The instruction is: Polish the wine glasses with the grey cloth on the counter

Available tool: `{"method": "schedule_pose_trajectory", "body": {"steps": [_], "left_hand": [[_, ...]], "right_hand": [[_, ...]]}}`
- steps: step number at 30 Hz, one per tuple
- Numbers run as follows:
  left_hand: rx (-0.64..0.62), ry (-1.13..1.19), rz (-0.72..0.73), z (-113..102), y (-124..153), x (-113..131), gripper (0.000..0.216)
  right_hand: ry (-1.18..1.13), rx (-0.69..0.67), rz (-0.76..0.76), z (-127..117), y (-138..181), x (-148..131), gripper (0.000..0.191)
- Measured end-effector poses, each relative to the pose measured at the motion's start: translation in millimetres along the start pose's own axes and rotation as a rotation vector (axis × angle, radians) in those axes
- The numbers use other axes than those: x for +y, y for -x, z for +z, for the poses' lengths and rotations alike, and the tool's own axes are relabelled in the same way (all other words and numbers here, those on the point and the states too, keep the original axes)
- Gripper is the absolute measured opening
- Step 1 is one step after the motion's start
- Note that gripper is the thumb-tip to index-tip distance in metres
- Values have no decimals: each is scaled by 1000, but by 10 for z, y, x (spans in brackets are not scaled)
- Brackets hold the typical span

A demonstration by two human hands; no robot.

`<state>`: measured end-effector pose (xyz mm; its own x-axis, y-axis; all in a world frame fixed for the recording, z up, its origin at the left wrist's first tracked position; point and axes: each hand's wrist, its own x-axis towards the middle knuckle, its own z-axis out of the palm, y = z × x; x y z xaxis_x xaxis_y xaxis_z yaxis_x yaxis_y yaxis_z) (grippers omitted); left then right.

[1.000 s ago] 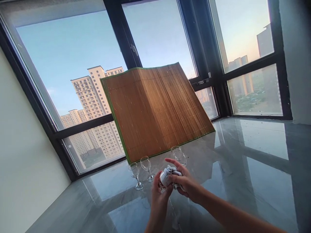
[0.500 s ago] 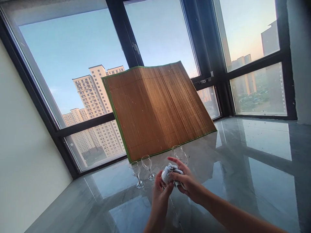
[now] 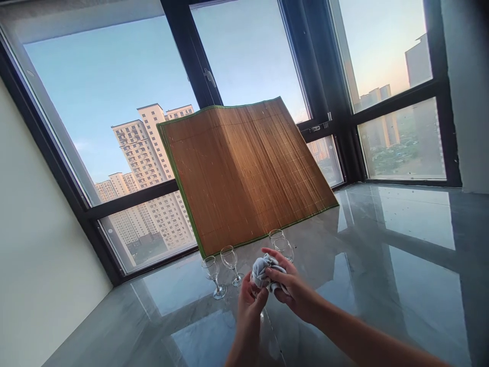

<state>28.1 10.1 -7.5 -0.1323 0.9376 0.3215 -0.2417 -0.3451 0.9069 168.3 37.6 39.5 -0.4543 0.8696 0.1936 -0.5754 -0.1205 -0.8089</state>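
In front of me my left hand [image 3: 252,295] is closed round a wine glass, which is mostly hidden by fingers and cloth. My right hand [image 3: 287,279] grips a bunched pale cloth [image 3: 261,270] and presses it against that glass, its index finger stretched out above. Left of my hands stand two clear wine glasses, a nearer wine glass [image 3: 214,279] and a farther wine glass [image 3: 230,261], both upright. Just beyond my right hand are two more overlapping glasses [image 3: 281,243], their lower parts covered by the hand.
A brown slatted mat [image 3: 248,173] with green edging leans against the dark window frame [image 3: 191,56] behind the glasses. The glossy grey stone surface [image 3: 412,295] reflects the windows. A white wall [image 3: 42,229] rises at the left.
The cloth has shifted and turned slightly in my hands, bulging a little more over the glass. The standing glasses keep their places; the view has moved slightly.
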Motion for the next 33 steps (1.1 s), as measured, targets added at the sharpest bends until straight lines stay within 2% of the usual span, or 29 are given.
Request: {"method": "schedule_pose_trajectory", "body": {"steps": [4,7,10,14,17,20,24,29,33], "left_hand": [[195,93,-82,-38,-22,10,63],[278,182,-139,-96,-58,53,67],[309,215,-108,-127,-82,128,61],[281,291,-67,-120,-75,276,48],[274,413,-97,-116,-71,390,38],[343,525,-170,-127,-77,464,26],[430,610,-220,-137,-93,484,26],[437,572,-178,-152,-124,468,23],[445,333,-19,-260,-159,403,25]], "right_hand": [[-106,33,-72,-68,-70,-75,60],[-60,59,-117,-98,-83,-113,62],[107,98,-138,-90,-90,-57,63],[383,188,-127,-87,-146,153,62],[561,193,-79,-116,-186,304,57],[693,195,-27,-142,-197,371,47],[797,200,81,-146,-185,349,35],[840,161,155,-169,-172,321,35],[857,104,161,-185,-179,327,39]]}}
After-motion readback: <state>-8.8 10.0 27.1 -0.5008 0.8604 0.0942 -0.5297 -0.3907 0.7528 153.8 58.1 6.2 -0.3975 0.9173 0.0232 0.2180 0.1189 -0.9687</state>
